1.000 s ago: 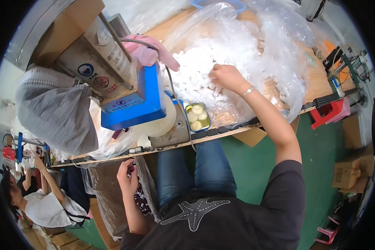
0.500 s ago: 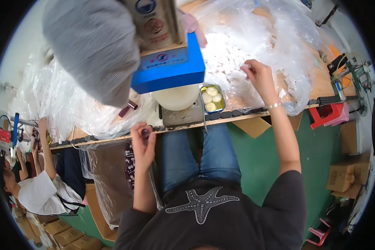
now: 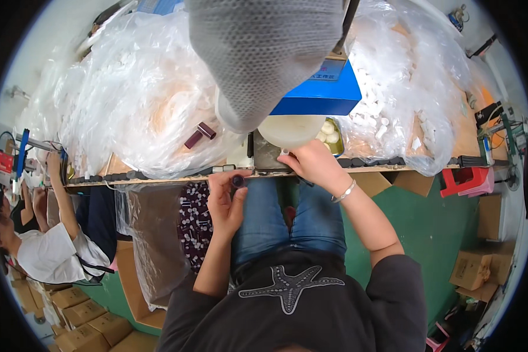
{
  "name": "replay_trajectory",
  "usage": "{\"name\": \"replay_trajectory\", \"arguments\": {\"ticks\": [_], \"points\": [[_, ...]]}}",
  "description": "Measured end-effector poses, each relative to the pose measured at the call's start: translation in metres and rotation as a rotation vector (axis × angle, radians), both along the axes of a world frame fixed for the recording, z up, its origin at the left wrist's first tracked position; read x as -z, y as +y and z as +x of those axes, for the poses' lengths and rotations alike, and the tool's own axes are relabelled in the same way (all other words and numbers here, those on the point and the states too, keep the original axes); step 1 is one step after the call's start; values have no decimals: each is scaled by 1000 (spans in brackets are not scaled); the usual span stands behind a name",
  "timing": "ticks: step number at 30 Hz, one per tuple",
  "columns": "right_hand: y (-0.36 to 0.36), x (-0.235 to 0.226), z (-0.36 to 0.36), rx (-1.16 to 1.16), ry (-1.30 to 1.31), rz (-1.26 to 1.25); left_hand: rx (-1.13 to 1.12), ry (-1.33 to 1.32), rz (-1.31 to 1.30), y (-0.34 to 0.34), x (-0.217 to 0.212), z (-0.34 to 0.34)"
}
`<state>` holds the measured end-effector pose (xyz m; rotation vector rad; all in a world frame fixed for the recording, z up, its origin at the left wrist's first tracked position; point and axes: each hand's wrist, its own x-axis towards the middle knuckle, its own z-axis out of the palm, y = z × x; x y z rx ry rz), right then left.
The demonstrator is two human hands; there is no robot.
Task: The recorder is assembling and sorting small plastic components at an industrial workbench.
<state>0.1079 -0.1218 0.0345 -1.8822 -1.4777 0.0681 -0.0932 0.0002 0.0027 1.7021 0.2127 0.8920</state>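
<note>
My left hand (image 3: 226, 206) is at the table's front edge, its thumb and fingers closed round a short dark purple tube (image 3: 238, 181) whose round opening faces up. A little to the right, my right hand (image 3: 318, 167) pinches a small white piece (image 3: 284, 152) over a grey metal plate (image 3: 267, 154). Just beyond that hand is a pale round part (image 3: 291, 130) beneath a blue machine housing (image 3: 328, 94). Two more dark maroon tubes (image 3: 200, 135) lie on clear plastic sheeting at the left.
Grey knitted cloth (image 3: 264, 47) hangs in front of the machine. A small tin (image 3: 339, 144) holds round cream pieces. Many white pieces (image 3: 375, 97) lie on plastic at right. Below the table sits a bag of maroon tubes (image 3: 195, 226). At far left, another person (image 3: 58, 252) works.
My right hand has come from the white pieces at the right to the metal plate, holding a white piece. My left hand has shifted slightly right with the tube; the whole view has turned.
</note>
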Motion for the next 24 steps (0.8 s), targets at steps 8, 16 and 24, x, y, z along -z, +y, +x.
{"name": "replay_trajectory", "arguments": {"ticks": [8, 16, 24], "points": [[-38, -1, -19, 164, 35, 220, 58, -158, -254, -12, -14, 45], [-94, 23, -43, 269, 289, 228, 87, 266, 144, -2, -11, 82], [-120, 28, -39, 342, 320, 197, 22, 257, 176, -10, -14, 83]]}}
